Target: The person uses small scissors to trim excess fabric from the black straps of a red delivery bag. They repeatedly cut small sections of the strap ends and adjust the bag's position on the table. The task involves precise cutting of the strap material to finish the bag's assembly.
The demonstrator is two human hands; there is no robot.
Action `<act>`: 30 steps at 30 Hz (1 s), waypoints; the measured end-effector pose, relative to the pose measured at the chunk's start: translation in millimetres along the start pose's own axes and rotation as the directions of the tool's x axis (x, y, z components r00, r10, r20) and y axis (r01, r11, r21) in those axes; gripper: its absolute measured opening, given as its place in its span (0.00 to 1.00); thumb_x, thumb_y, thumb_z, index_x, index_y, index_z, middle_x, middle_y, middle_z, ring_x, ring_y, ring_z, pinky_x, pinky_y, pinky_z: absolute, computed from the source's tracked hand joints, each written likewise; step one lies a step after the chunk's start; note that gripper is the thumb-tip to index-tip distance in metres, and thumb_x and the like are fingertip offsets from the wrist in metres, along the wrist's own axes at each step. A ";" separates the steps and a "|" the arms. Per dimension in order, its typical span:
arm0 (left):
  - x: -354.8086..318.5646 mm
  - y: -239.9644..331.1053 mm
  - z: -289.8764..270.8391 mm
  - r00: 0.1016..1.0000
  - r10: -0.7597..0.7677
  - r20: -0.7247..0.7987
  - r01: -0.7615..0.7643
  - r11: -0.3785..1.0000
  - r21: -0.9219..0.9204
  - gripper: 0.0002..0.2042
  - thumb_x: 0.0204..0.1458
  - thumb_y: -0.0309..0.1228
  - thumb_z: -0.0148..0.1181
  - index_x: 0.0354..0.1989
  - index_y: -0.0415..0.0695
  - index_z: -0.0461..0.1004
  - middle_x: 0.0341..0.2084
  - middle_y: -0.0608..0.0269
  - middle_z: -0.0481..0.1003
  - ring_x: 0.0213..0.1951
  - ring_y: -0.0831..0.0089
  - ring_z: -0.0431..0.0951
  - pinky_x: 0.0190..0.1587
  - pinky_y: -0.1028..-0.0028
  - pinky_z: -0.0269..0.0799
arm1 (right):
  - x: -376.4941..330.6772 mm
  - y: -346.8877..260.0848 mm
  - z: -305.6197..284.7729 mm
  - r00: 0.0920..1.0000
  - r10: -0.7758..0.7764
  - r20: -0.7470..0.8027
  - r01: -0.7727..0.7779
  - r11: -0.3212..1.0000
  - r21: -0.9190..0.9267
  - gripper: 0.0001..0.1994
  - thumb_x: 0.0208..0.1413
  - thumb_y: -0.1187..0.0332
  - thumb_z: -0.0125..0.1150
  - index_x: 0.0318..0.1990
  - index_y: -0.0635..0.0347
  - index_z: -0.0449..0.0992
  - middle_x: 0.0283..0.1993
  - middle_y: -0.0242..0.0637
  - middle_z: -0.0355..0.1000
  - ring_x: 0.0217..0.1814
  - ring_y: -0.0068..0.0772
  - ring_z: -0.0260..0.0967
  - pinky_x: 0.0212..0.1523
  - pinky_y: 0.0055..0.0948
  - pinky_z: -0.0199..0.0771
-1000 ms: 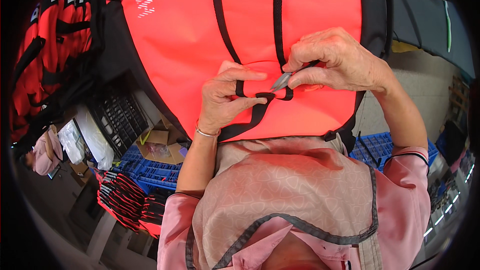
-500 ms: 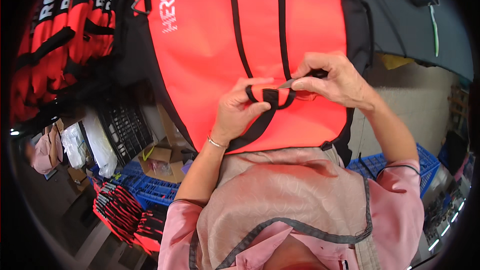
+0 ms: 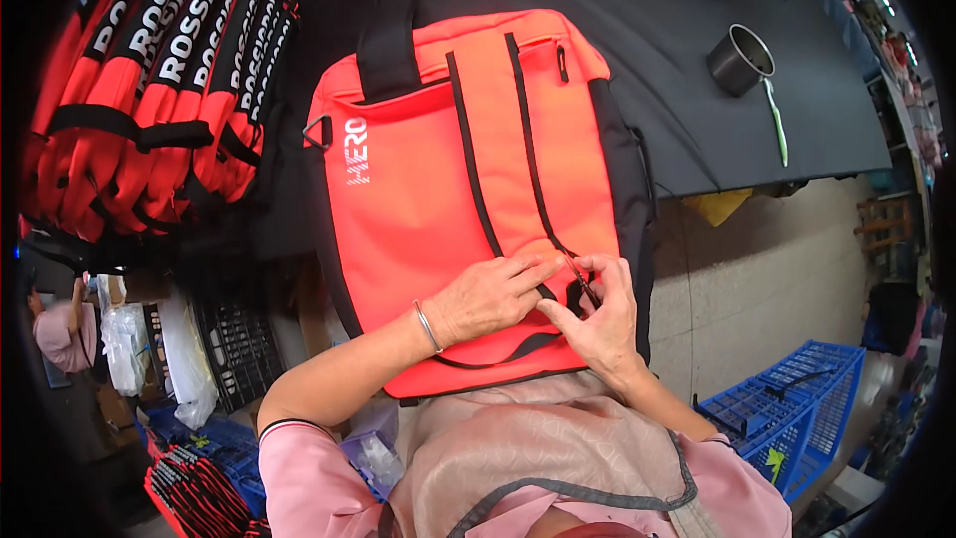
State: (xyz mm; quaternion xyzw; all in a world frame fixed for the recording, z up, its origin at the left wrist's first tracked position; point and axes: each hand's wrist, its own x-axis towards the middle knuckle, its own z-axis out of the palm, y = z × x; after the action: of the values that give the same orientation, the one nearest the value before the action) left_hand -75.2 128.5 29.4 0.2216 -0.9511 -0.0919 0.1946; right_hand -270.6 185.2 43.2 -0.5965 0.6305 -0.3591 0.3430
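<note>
A bright orange-red bag (image 3: 393,249) with black sides lies on the black-covered table in front of me. Down its middle runs an orange strap (image 3: 501,149) with black edging. My left hand (image 3: 485,301) pinches the lower end of this strap, its fingers pressed together. Close against those fingertips, my right hand (image 3: 607,327) grips a small pointed blade (image 3: 586,287); its handle is mostly hidden in the hand. Black webbing (image 3: 535,344) loops below the hands over the bag. The exact spot where the blade meets the strap is covered by fingers.
Red and black bags (image 3: 164,130) are stacked at the left. A dark metal mug (image 3: 739,62) and a green-and-white slim stick (image 3: 777,125) rest on the table at the right. Blue plastic crates (image 3: 797,408) stand below right. Another person (image 3: 65,329) is at the far left.
My view has shifted, so more of the table and bag top shows. My right hand has turned downward with the blade, and my left hand now lies flatter across the strap end.
</note>
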 end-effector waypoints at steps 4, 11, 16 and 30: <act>7.9 -17.7 -13.6 0.984 0.145 -0.100 -0.132 0.983 0.127 0.06 0.35 0.28 0.61 0.22 0.41 0.72 0.50 0.53 0.74 0.39 0.65 0.77 0.38 0.71 0.78 | -1.3 -9.9 -2.9 0.995 0.096 -0.039 -0.092 0.990 0.110 0.36 0.38 0.67 0.81 0.54 0.62 0.65 0.49 0.37 0.62 0.33 0.22 0.63 0.30 0.19 0.70; 35.9 -41.2 -32.3 0.943 0.195 -0.270 -0.141 0.968 0.206 0.07 0.32 0.26 0.61 0.17 0.41 0.68 0.50 0.51 0.75 0.35 0.63 0.77 0.32 0.69 0.75 | 26.1 -14.3 -11.9 0.932 0.310 0.187 -0.346 0.608 0.715 0.31 0.49 0.70 0.72 0.59 0.64 0.63 0.36 0.33 0.74 0.27 0.17 0.71 0.19 0.14 0.64; 42.4 -48.3 -50.9 0.891 0.278 -0.360 -0.240 0.960 0.148 0.06 0.41 0.25 0.61 0.23 0.42 0.68 0.51 0.53 0.75 0.34 0.65 0.75 0.31 0.70 0.71 | 31.9 -18.3 -43.4 0.903 0.304 0.305 -0.412 0.406 0.815 0.28 0.51 0.72 0.70 0.59 0.62 0.65 0.38 0.32 0.75 0.32 0.15 0.74 0.19 0.14 0.65; 55.2 -22.9 -49.3 0.910 -0.415 -0.005 0.394 0.868 -0.302 0.27 0.40 0.14 0.57 0.53 0.49 0.74 0.42 0.63 0.79 0.46 0.64 0.76 0.48 0.68 0.68 | 51.9 -43.7 -66.9 0.934 -0.358 0.011 0.350 0.919 0.180 0.21 0.46 0.82 0.67 0.50 0.68 0.74 0.34 0.38 0.79 0.33 0.24 0.77 0.37 0.24 0.78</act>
State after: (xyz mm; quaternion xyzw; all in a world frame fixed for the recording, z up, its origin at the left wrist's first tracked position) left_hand -91.7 78.7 86.4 0.3873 -0.8518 -0.2632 0.2349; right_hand -308.8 135.0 114.6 -0.6759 0.4705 -0.4562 0.3371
